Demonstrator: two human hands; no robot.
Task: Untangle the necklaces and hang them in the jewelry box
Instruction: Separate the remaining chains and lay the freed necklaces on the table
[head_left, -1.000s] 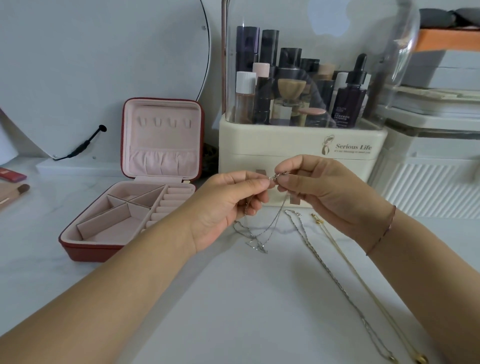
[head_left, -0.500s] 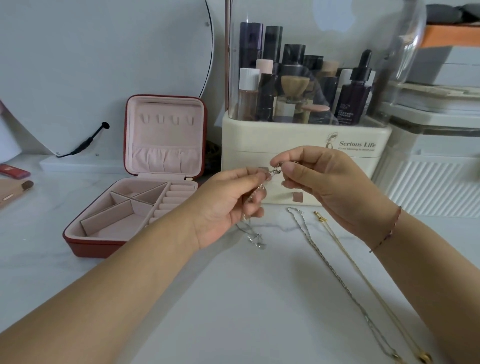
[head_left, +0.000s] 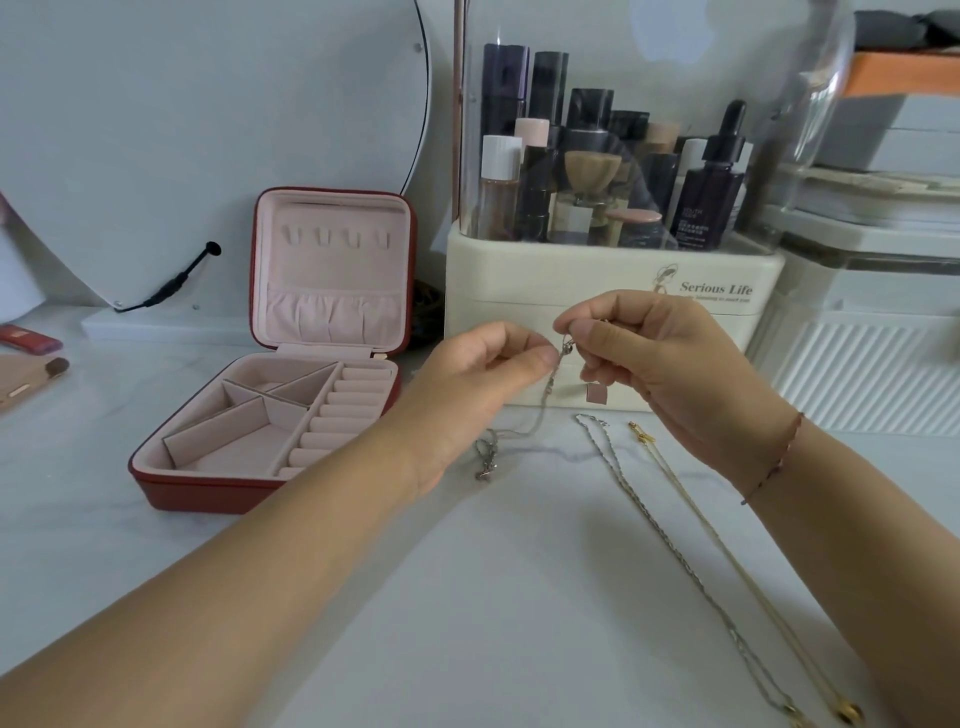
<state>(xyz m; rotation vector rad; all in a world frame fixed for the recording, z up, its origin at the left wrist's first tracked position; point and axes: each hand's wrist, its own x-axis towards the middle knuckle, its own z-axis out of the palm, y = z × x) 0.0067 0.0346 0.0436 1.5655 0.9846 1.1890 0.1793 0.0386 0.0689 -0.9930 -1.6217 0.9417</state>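
A thin silver necklace (head_left: 540, 415) hangs between my two hands, with its lower part and pendant bunched on the white table. My left hand (head_left: 483, 384) pinches its top end from the left and my right hand (head_left: 660, 358) pinches the clasp end from the right, fingertips almost touching. Two more chains lie stretched out on the table to the right: a silver chain (head_left: 670, 540) and a gold chain (head_left: 727, 551). The red jewelry box (head_left: 197, 491) stands open at the left, with pink lining and a row of hooks (head_left: 332, 238) in its upright lid.
A cream cosmetics organizer (head_left: 613, 275) full of bottles stands right behind my hands. A round mirror (head_left: 208, 130) leans at the back left with a black cable. White storage bins (head_left: 872, 374) fill the right. A makeup brush (head_left: 31, 379) lies at the far left edge.
Both hands have lifted the silver necklace's ends a little higher and to the right. The chain that lay spread in a loop on the table has gathered into a small bunch under my left hand.
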